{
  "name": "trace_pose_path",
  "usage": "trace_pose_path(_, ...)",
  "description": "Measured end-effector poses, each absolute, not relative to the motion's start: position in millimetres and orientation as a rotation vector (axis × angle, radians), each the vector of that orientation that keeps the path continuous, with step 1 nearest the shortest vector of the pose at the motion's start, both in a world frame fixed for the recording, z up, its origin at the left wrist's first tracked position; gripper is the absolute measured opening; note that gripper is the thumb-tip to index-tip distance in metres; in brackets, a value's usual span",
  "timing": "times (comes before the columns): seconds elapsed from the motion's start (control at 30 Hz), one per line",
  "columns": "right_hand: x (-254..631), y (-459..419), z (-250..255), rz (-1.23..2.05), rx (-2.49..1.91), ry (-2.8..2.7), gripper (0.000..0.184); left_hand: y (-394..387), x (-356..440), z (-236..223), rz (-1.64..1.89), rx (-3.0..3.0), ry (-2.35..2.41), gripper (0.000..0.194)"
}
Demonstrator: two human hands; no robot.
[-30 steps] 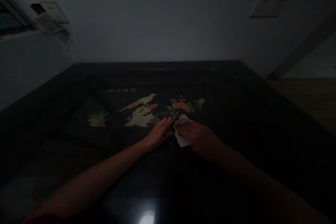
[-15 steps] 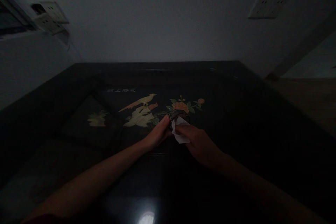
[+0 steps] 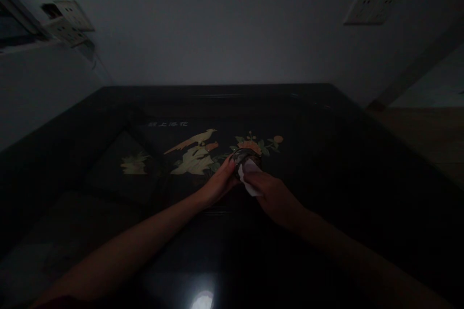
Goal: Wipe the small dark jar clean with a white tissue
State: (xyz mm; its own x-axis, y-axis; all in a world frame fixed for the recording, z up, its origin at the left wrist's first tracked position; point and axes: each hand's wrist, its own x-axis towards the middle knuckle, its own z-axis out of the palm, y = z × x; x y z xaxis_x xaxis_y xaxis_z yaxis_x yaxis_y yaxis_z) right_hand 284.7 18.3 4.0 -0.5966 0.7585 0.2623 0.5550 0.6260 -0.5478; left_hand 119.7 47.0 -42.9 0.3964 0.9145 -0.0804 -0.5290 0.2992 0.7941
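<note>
In the head view, my left hand is closed on the left side of a small dark, glossy bowl-like object. Its rim catches a few glints, but the dim light hides its exact kind. My right hand pinches a white tissue and presses it into the near right part of the bowl. Both hands are over the middle of a dark, shiny tabletop. Fingertips of the right hand are partly covered by the tissue.
A bird picture and a flower picture decorate the tabletop, with written characters behind. The table's far edge meets a pale wall. Sockets are at the left and a wall socket at the right.
The tissue has shifted slightly inside the bowl, and the bowl has tipped a little, showing more of its rim. Both arms stay nearly where they were.
</note>
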Motion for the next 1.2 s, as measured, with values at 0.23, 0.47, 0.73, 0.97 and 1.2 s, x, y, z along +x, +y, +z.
trace_pose_path(0.23, 295, 31, 11, -0.166, -0.787, -2.702, 0.028, 48, 123, -43, 1.015, 0.797, 0.578, 0.047)
trace_pose_path(0.47, 292, 25, 10, 0.191, -0.928, -2.589, 0.039, 50, 122, -47, 1.017, 0.808, 0.553, 0.047)
trace_pose_path(0.73, 283, 20, 5, 1.280, -1.119, -1.727, 0.031, 44, 119, -40, 1.008, 0.832, 0.639, 0.052)
trace_pose_path(0.97, 284, 21, 3, 1.127, -1.151, -1.945, 0.025, 45, 119, -40, 1.033, 0.813, 0.637, 0.054)
trace_pose_path(1.2, 291, 25, 6, 0.396, -0.962, -2.532, 0.042, 46, 122, -39, 1.039, 0.778, 0.571, 0.047)
